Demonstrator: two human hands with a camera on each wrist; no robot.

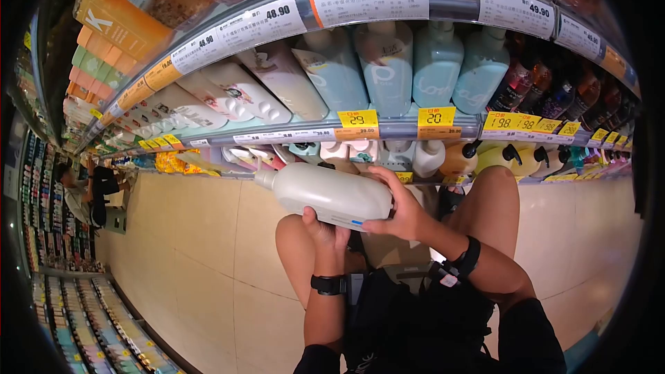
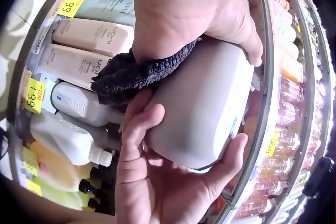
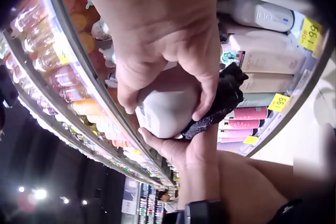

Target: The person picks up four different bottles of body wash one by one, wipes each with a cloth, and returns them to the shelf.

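Note:
A large pale pump bottle (image 1: 332, 192) lies on its side above the person's lap, its pump end to the left in the head view. From its right end, my right hand (image 1: 405, 211) grips the base, thumb and fingers on opposite sides. Under the bottle's middle is my left hand (image 1: 322, 232), thumb up against its side. A black fluffy cloth (image 2: 142, 74) lies between my left hand and the bottle in the left wrist view, bunched out past the fingers. The cloth (image 3: 223, 98) also shows beside the bottle in the right wrist view; the head view hides it.
Shelves of pump bottles (image 1: 384, 69) with price tags (image 1: 436, 117) curve across the front. Lower bottles (image 1: 429, 156) stand just beyond my hands. The person's bent knees (image 1: 495, 197) flank the work over a tiled floor (image 1: 201, 235). Another person (image 1: 104, 194) is far left.

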